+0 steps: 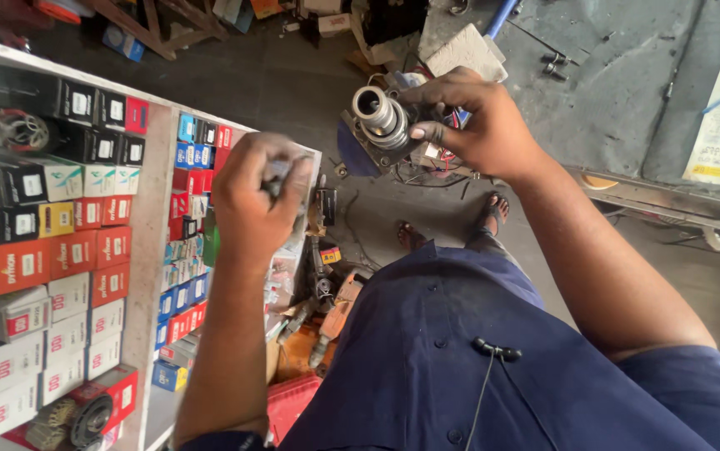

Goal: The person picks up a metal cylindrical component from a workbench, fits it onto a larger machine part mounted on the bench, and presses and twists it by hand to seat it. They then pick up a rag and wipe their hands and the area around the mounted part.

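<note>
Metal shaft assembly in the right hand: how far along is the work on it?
Done: the metal shaft assembly is off the floor, gripped by the right hand, its ringed end bare and facing up. In hand: the left hand is closed around a small dark part, held apart from the assembly. Left: that part has not met the shaft, and loose tools lie below.

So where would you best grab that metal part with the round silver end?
Probably by its dark blocky body, from the right side, as the right hand does now. The silver ringed cylinder sticks up towards the camera and looks smooth and round, so likely slippery; the body offers flatter faces.
</note>
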Motion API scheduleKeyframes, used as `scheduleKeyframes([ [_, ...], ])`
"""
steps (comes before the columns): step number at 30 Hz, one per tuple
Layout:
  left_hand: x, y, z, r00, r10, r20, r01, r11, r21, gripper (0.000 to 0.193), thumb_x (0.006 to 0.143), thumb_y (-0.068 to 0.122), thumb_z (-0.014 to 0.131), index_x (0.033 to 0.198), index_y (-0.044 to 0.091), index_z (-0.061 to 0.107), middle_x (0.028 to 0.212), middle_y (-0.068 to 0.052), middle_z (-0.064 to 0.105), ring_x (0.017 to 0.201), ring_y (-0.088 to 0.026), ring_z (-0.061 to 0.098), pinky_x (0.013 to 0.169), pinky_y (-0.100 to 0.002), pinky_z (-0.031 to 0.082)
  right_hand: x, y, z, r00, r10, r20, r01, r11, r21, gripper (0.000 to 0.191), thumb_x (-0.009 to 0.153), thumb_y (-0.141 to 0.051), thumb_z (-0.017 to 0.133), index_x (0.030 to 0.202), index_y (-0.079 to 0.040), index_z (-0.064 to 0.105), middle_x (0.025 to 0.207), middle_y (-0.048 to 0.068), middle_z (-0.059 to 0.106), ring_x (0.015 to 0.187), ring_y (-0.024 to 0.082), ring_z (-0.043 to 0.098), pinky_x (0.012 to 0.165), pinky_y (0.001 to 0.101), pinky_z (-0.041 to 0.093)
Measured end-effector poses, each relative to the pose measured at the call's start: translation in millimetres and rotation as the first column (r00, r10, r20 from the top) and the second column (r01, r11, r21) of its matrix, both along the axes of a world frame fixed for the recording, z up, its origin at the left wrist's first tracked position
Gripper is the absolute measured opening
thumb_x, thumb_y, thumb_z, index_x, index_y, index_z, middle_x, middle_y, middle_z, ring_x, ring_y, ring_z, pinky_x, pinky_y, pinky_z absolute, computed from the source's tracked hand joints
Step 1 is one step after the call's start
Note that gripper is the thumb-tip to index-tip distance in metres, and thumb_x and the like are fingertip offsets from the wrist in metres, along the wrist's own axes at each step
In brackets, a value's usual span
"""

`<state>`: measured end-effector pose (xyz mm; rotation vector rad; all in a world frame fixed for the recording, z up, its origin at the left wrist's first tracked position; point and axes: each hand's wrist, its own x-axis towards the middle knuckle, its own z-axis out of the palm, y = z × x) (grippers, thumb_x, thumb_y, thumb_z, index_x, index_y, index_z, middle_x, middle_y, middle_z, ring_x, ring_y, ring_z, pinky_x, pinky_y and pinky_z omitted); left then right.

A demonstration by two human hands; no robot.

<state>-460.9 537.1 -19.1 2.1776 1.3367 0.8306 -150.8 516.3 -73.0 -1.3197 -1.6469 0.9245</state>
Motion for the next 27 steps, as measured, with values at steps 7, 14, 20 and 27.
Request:
scheduleKeyframes([
  [7, 53.5, 48.9, 62.9, 0.795, -0.605, 0.048, 0.601, 0.796, 0.071, 0.057, 0.097, 0.023, 0.080, 0.141, 0.003, 0.051, 0.142, -0.015, 0.064, 0.130, -0.030, 0.065, 0.097, -0.035, 0.058, 2.2, 12.3, -13.8, 0.971, 0.164, -0.172, -0.143, 0.981, 0.127, 0.039, 0.088, -0.009, 0.084, 0.126, -0.004, 0.074, 0.120, 0.012, 0.073, 0.115, 0.023, 0.067, 0.106, 0.0358, 0.051],
  [14, 69.6, 54.5, 57.4, 0.750, -0.623, 0.221, 0.657, 0.742, -0.135, 0.032, 0.103, 0.013, 0.074, 0.131, 0.006, 0.061, 0.127, -0.007, 0.074, 0.119, -0.020, 0.074, 0.097, -0.033, 0.061, 1.0, 12.0, -18.2, 0.951, 0.135, -0.279, -0.126, 0.991, 0.051, 0.038, 0.087, -0.010, 0.086, 0.122, -0.003, 0.073, 0.120, 0.012, 0.072, 0.113, 0.021, 0.068, 0.103, 0.0340, 0.052],
  [20, 69.8, 46.3, 52.8, 0.789, -0.568, 0.233, 0.602, 0.791, -0.112, 0.028, 0.101, 0.007, 0.075, 0.125, 0.005, 0.062, 0.121, -0.007, 0.075, 0.115, -0.017, 0.074, 0.096, -0.033, 0.060, 1.5, 14.0, -13.3, 0.948, 0.162, -0.274, -0.155, 0.987, 0.048, 0.039, 0.087, -0.010, 0.086, 0.122, -0.001, 0.073, 0.121, 0.011, 0.072, 0.114, 0.020, 0.068, 0.102, 0.0336, 0.052],
  [27, 68.8, 49.3, 56.2, 0.768, -0.605, 0.208, 0.633, 0.766, -0.109, 0.030, 0.099, 0.003, 0.074, 0.126, 0.005, 0.061, 0.124, -0.007, 0.074, 0.119, -0.019, 0.073, 0.098, -0.033, 0.060, 0.2, 13.2, -11.5, 0.940, 0.162, -0.300, -0.162, 0.986, 0.028, 0.038, 0.087, -0.010, 0.086, 0.121, -0.001, 0.073, 0.120, 0.011, 0.072, 0.112, 0.019, 0.068, 0.100, 0.0326, 0.053],
])
